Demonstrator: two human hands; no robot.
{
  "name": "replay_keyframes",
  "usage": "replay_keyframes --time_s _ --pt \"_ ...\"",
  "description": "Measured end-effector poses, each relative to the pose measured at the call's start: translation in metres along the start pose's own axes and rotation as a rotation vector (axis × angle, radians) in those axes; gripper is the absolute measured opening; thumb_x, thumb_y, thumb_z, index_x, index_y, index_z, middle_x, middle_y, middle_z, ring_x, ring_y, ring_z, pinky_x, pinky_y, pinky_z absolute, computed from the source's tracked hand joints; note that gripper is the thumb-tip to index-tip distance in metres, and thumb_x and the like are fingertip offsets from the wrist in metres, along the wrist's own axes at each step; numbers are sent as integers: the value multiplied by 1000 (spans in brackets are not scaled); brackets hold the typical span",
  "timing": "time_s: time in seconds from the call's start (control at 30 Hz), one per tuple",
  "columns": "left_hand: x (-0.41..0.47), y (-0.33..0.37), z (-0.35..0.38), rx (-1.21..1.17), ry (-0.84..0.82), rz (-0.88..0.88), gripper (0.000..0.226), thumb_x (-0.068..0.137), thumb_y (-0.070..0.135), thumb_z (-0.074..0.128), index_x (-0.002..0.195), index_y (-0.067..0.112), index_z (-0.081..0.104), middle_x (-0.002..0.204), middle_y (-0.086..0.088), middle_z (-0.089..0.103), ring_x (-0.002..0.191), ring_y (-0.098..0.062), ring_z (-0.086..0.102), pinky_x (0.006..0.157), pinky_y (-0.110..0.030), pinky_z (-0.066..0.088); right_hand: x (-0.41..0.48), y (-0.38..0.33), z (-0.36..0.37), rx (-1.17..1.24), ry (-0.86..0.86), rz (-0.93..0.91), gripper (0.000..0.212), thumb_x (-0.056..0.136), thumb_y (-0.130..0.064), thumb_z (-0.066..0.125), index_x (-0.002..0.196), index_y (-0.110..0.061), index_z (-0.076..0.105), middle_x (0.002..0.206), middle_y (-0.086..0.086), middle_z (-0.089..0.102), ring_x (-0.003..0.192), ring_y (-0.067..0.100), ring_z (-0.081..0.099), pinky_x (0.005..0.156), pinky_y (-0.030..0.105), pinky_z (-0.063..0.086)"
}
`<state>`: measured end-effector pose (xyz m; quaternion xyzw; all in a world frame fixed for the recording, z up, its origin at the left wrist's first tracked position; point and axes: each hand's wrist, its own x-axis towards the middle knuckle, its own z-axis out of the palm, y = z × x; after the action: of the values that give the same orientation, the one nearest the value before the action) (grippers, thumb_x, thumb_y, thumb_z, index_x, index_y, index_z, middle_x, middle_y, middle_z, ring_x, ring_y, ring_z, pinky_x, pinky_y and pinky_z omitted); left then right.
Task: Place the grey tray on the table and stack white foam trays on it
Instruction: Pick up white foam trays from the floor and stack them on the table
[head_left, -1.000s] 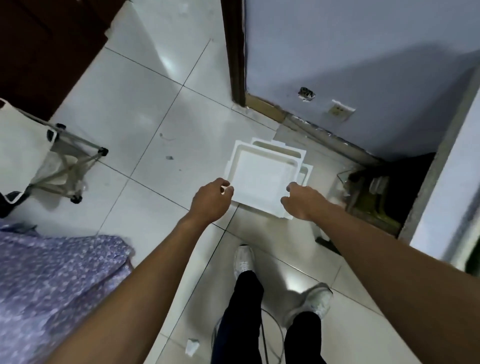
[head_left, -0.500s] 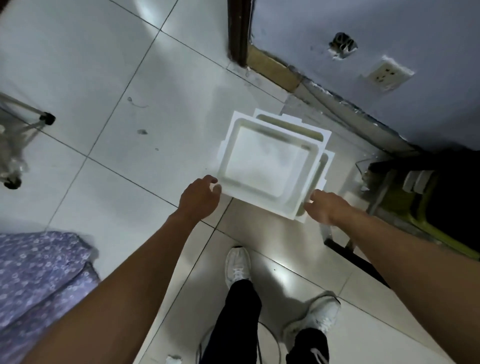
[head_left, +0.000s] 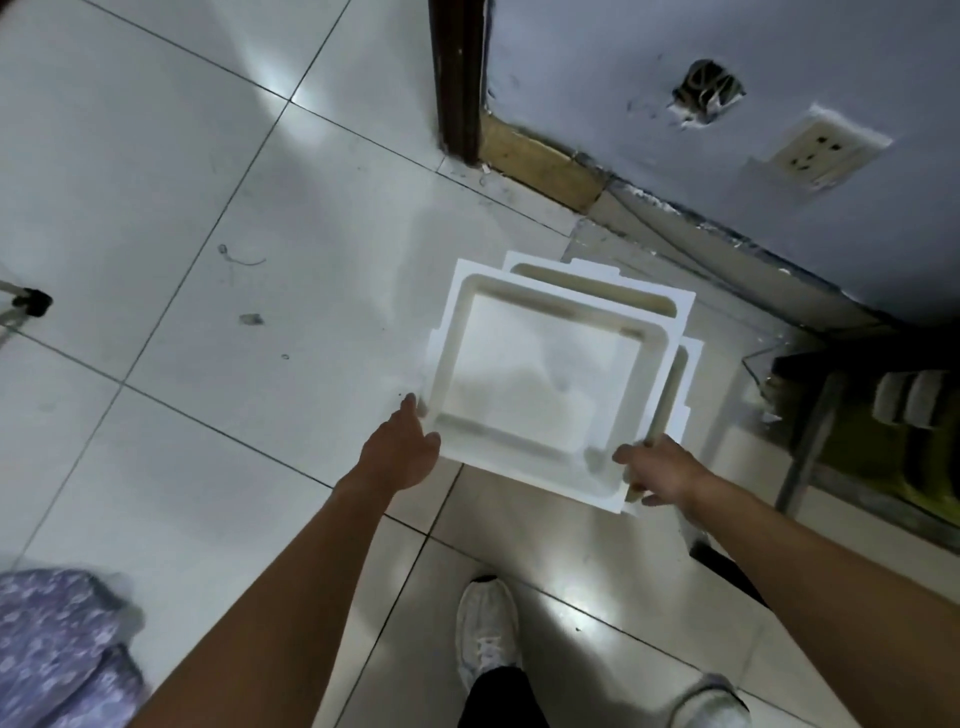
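A stack of white foam trays lies on the tiled floor by the wall. The top foam tray (head_left: 540, 379) sits skewed, so the rim of a lower foam tray (head_left: 597, 283) shows behind it and another edge (head_left: 687, 374) shows at its right. My left hand (head_left: 400, 452) holds the top tray's near left edge, thumb along the side. My right hand (head_left: 660, 473) clasps its near right corner, thumb on the rim. No grey tray and no table are in view.
A blue-grey wall with a socket (head_left: 826, 150) and a dark door frame (head_left: 460, 78) stand behind the stack. A green seat on a metal frame (head_left: 909, 441) is at the right. Purple floral cloth (head_left: 57, 649) lies bottom left, my shoe (head_left: 485, 629) below.
I have bent closer to the stack. Both hands have gone from hovering above the trays to the near corners of the top tray, the right hand shifting to the right.
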<state>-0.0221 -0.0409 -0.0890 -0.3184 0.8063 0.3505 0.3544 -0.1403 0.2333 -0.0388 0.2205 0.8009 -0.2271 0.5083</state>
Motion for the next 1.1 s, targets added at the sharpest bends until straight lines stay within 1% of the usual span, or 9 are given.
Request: replay_keyframes --time_s 0.07,0.17,0.33,0.47,0.6,0.7,0.8,0.93,1.1 --pt "1 1 -1 -36 -25 -39 57 99 22 52 151 11 30 149 -11 49 131 -32 51 104 -35 38 1 0 0 3 19 -9 17 95 -19 58 93 -2 61 89 15 62 77 30 62 73 34 49" --pt "0 -3 0 -91 11 -68 50 97 21 55 144 12 40 136 -11 57 121 -31 56 99 -34 40 0 0 -4 41 13 0 17 95 -18 56 82 -8 56 85 13 62 73 27 60 69 32 50" --pt "-8 -6 -2 -138 165 -65 38 89 8 58 126 12 51 111 -3 63 98 -27 60 83 -33 44 -2 1 -15 68 -39 7 24 96 -25 56 108 -5 58 90 13 67 69 26 65 72 34 52" --pt "-19 -2 -11 -140 216 -44 25 90 3 54 112 12 45 86 0 56 78 -26 55 71 -31 38 -8 0 -22 59 -20 -11 27 95 -27 56 111 -5 57 86 14 65 68 26 66 72 35 52" --pt "-35 8 -28 -170 244 -29 25 89 1 52 108 14 43 84 1 55 79 -27 55 71 -32 38 -23 -2 -28 48 -10 1 26 95 -28 57 107 -4 59 93 16 66 69 25 65 66 32 51" --pt "-52 19 -50 -179 276 -16 24 87 -3 49 104 13 42 78 2 52 77 -27 53 66 -31 37 -40 -11 -33 46 -20 2 21 95 -27 58 98 -6 59 90 14 65 71 26 63 64 32 50" --pt "-72 37 -79 -169 309 -10 23 86 -4 47 104 10 43 76 3 51 77 -30 53 69 -32 37 -68 -27 -49 54 -8 -15 24 95 -27 58 94 -4 61 87 14 66 73 27 63 66 32 50" --pt "-99 64 -122 -150 340 -2 25 86 -2 47 106 10 40 81 -2 53 79 -32 54 70 -33 39 -113 -50 -74 53 -34 -41 31 94 -28 57 98 1 66 87 17 70 74 27 65 64 31 53" --pt "-144 102 -175 -160 389 32 28 87 0 48 113 9 42 91 -8 59 84 -35 58 70 -35 43 -189 -76 -107 68 -8 -106 27 95 -26 54 95 -1 62 77 17 65 66 27 63 61 30 50"
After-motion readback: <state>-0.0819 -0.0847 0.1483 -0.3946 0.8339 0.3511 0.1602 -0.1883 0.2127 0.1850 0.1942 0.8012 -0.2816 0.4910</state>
